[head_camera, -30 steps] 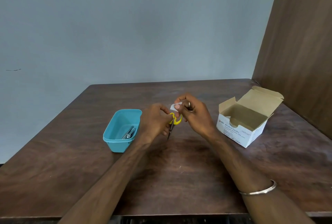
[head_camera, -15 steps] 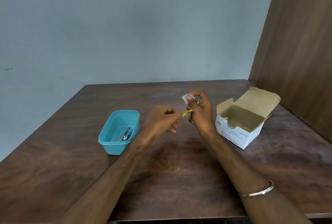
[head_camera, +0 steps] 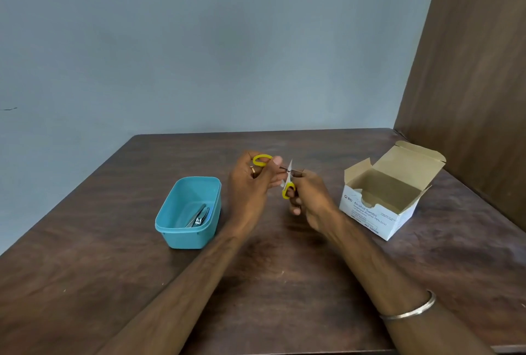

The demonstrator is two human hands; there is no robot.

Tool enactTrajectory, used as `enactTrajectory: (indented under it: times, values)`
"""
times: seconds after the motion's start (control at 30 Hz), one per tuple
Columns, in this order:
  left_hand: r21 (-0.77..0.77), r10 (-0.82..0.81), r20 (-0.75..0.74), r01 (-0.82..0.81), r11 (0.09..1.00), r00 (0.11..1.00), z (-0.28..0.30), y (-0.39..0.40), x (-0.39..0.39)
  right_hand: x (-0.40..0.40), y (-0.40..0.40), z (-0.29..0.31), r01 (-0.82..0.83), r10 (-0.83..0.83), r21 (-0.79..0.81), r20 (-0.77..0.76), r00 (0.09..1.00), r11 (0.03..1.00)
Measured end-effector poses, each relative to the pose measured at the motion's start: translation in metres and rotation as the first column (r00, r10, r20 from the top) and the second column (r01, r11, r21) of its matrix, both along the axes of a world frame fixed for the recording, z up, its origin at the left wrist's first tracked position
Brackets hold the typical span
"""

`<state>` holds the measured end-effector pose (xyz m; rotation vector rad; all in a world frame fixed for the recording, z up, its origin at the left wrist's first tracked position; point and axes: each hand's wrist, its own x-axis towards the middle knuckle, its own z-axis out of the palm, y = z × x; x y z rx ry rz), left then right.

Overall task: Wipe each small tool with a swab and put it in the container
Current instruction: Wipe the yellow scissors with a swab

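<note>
Small scissors [head_camera: 288,172] with yellow handles are held spread wide above the middle of the table. My left hand [head_camera: 250,192] grips the upper yellow loop between thumb and fingers. My right hand [head_camera: 313,201] grips the lower yellow loop, its fingertips up by the dark blade. A pale strip runs down from the pivot; I cannot tell whether it is the swab or the shiny blade. The teal container [head_camera: 170,231] stands on the table left of my hands, with metal tools [head_camera: 199,215] lying in it.
An open white cardboard box of alcohol swabs [head_camera: 370,212] stands to the right, flaps up. A brown wooden panel [head_camera: 469,84] rises along the table's right edge. The dark wooden table [head_camera: 270,283] meets a grey wall at the back.
The scissors, closed a second ago, are now spread wide between both hands. My left hand has risen with one loop, and the white swab above my right fingers is gone from plain sight.
</note>
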<state>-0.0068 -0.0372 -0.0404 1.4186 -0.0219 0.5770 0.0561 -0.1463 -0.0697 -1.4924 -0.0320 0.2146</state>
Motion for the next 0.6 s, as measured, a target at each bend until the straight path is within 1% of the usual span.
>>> enactTrajectory:
  times: [0.07,0.13,0.2,0.27,0.33,0.4,0.5,0.6]
  values:
    - [-0.045,0.005,0.001,-0.005,0.999,1.000,-0.001,0.000,0.002,-0.002,0.002,-0.001,-0.050,0.050,0.031,0.003,0.999,0.998]
    - [-0.059,0.022,-0.004,-0.023,0.998,1.000,-0.004,0.004,0.004,-0.002,0.003,-0.003,-0.056,0.056,0.015,0.025,0.998,0.998]
    - [-0.073,0.042,-0.015,-0.043,0.996,0.999,-0.007,0.008,0.006,0.001,0.002,-0.004,-0.011,0.012,-0.015,0.059,0.998,1.000]
    - [-0.077,0.051,-0.023,-0.052,0.996,0.998,-0.010,0.010,0.006,0.005,-0.001,-0.003,0.056,-0.055,-0.010,0.092,0.994,0.998]
    - [-0.096,0.058,-0.032,-0.061,0.993,0.998,-0.012,0.011,0.006,0.007,-0.006,0.000,0.086,-0.089,0.022,0.156,0.984,0.996]
    - [-0.113,0.080,-0.048,-0.085,0.990,0.996,-0.015,0.013,0.007,0.005,-0.010,0.004,0.057,-0.062,0.029,0.256,0.965,0.998]
    - [-0.119,0.119,-0.067,-0.126,0.985,0.991,-0.017,0.016,0.010,0.000,-0.008,0.009,0.022,-0.014,-0.016,0.367,0.930,1.000]
    - [-0.127,0.126,-0.075,-0.134,0.983,0.989,-0.017,0.017,0.010,-0.002,-0.007,0.009,0.025,0.009,-0.072,0.433,0.901,0.997]
